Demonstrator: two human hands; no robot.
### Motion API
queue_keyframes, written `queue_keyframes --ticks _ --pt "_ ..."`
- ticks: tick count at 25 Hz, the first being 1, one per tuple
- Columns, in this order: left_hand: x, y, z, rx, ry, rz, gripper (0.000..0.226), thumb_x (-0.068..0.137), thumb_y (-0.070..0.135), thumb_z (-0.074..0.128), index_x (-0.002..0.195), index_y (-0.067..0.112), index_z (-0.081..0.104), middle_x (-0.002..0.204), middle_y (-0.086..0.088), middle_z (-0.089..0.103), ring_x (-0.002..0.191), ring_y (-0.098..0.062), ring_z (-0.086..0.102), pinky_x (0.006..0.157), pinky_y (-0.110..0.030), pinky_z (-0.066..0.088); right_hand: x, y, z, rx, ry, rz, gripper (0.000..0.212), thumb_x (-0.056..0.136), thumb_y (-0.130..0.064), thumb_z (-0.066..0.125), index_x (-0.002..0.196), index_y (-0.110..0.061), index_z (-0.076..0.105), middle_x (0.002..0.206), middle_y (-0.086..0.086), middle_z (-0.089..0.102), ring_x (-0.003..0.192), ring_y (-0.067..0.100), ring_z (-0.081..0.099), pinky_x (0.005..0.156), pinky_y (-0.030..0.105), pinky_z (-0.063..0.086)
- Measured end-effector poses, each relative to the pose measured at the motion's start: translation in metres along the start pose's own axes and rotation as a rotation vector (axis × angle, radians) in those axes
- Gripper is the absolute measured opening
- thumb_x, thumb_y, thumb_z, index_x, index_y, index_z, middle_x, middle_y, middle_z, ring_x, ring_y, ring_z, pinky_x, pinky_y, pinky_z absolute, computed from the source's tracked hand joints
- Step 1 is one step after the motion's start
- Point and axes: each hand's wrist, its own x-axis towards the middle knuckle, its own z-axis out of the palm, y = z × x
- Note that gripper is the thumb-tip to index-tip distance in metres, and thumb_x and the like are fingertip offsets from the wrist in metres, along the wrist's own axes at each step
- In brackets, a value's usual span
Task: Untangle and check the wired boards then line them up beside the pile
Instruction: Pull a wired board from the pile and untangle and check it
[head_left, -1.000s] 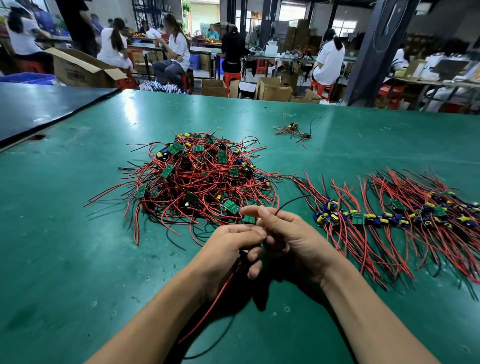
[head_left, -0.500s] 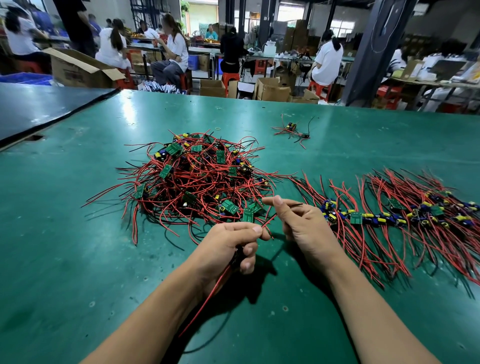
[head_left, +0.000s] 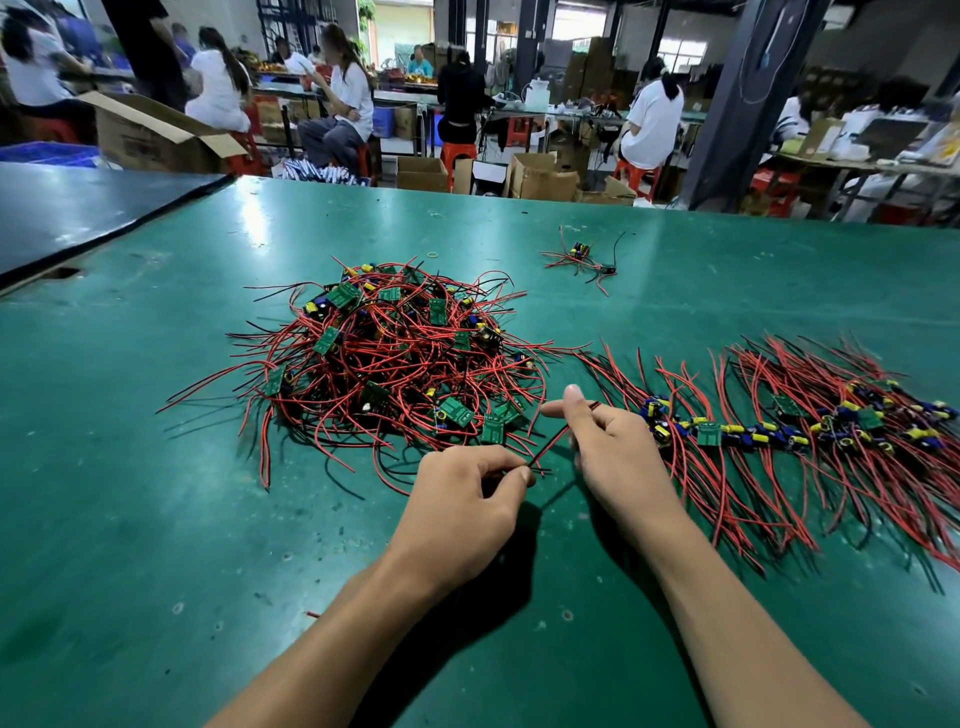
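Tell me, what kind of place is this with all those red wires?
Probably an electronics assembly workshop: a tangled pile of wired circuit boards lies on a green worktable, a sorted row beside it, and workers sit among cardboard boxes behind.

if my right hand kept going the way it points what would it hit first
Most likely the tangled pile of wired boards. The right hand, pinching a wire, points away and slightly left, where the pile's red wires lie just ahead. Height is unclear, so it might pass over them.
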Motion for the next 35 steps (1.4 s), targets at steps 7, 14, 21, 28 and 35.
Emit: queue_keyframes --ticks 7,14,21,28,35 --pt "0.005 -0.006 -0.007 -0.152 -0.025 -0.101 0.015 0.091 0.014 0.064 0.083 0.014 0.077 0.052 0.017 0.060 0.048 0.005 0.047 0.050 -0.013 0.036 -0.020 -0.011 0.016 0.518 -0.507 0.226 0.032 0.088 -0.034 0.071 0.102 -0.006 0.077 0.093 0.023 0.074 0.080 0.026 0.068 0.074 0.033 0.055" --pt "0.003 -0.003 -0.007 -0.160 -0.058 -0.118 0.016 0.089 0.015 0.067 0.075 0.015 0.075 0.053 0.012 0.059 0.049 0.001 0.044 0.052 -0.016 0.035 -0.007 -0.005 0.006 -0.005 -0.275 0.068 0.034 0.102 -0.042 0.054 0.092 -0.019 0.077 0.051 -0.014 0.056 0.050 0.004 0.045 0.053 0.026 0.033" --pt "0.001 -0.002 -0.008 -0.165 -0.121 -0.146 0.016 0.092 0.019 0.064 0.081 0.014 0.075 0.043 0.015 0.050 0.042 0.002 0.039 0.046 -0.014 0.031 0.004 0.005 -0.002 -0.002 -0.122 0.071 0.030 0.103 -0.037 0.052 0.098 -0.019 0.075 0.053 0.004 0.041 0.047 0.017 0.033 0.051 0.029 0.027" --pt "0.004 -0.001 -0.010 -0.221 -0.164 -0.187 0.017 0.092 0.019 0.064 0.080 0.015 0.074 0.047 0.006 0.047 0.042 -0.011 0.039 0.047 -0.023 0.033 0.000 0.007 0.003 -0.194 0.227 -0.331 0.021 0.096 -0.030 0.067 0.094 -0.014 0.080 0.085 -0.013 0.071 0.084 0.003 0.067 0.078 0.010 0.045" --pt "0.004 -0.002 -0.013 -0.286 -0.213 -0.232 0.018 0.094 0.019 0.062 0.081 0.014 0.073 0.049 0.000 0.052 0.040 -0.017 0.044 0.045 -0.021 0.036 0.003 0.007 0.000 -0.108 0.169 -0.124 0.046 0.103 -0.048 0.045 0.076 -0.028 0.076 0.062 -0.007 0.059 0.053 0.004 0.051 0.061 0.028 0.042"
